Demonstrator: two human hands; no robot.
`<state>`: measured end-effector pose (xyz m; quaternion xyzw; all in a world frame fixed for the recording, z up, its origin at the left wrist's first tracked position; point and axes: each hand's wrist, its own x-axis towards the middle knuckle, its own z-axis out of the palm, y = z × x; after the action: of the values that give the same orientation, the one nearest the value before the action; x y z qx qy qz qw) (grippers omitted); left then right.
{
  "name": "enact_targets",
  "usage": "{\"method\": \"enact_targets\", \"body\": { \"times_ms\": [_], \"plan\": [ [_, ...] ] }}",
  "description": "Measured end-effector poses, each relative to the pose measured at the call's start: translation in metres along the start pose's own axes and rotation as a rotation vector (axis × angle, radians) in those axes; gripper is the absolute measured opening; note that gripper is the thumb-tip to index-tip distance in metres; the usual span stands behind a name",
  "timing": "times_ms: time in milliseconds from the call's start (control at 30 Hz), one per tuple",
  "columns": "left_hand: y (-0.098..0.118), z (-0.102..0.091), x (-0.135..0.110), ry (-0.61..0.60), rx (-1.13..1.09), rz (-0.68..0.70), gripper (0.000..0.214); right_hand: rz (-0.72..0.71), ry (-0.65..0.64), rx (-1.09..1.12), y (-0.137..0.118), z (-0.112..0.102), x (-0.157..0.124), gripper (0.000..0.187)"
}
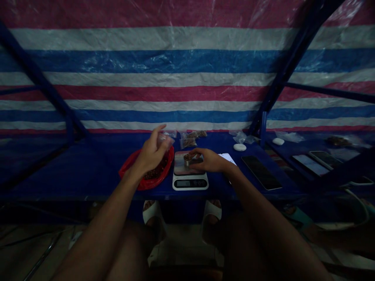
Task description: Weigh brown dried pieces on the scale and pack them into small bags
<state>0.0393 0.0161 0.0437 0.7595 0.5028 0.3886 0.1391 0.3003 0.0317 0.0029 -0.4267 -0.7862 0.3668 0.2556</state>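
My left hand [150, 152] is raised over the far side of a red plastic-lined container [168, 168], its fingers closed on a small clear plastic bag [167, 139]. Dark brown bits [155, 171] lie in the container. With thumb and fingers, my right hand [206, 160] grips a small metal cup [187, 162] over the plate of a white digital scale [190, 186]. Brown pieces show at the cup's top. Whether the cup rests on the plate I cannot tell. The digits on the scale's display are too dim to read.
Filled clear packets [189, 143] lie behind the scale. To the right are a lit phone [227, 157], a dark phone [261, 172], a white oval case [239, 147] and loose plastic bags [241, 136]. Blue metal posts [272, 93] stand before a striped tarp [164, 62].
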Motion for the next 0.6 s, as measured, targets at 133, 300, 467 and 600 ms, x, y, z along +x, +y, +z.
{"method": "enact_targets", "body": {
  "times_ms": [133, 300, 467, 600],
  "plan": [
    [-0.010, 0.004, -0.019, -0.234, 0.142, 0.050, 0.077, -0.073, 0.005, 0.034, 0.003, 0.005, 0.005, 0.032],
    [-0.019, 0.013, -0.018, -0.401, 0.211, 0.022, 0.094, -0.097, 0.057, -0.011, 0.006, 0.003, 0.007, 0.029],
    [-0.016, 0.020, -0.018, -0.449, 0.225, 0.008, 0.090, -0.177, 0.102, -0.013, 0.005, 0.004, 0.006, 0.029],
    [-0.012, 0.021, -0.018, -0.433, 0.252, 0.021, 0.089, -0.209, 0.116, -0.032, 0.000, 0.011, 0.008, 0.032]
  ]
}}
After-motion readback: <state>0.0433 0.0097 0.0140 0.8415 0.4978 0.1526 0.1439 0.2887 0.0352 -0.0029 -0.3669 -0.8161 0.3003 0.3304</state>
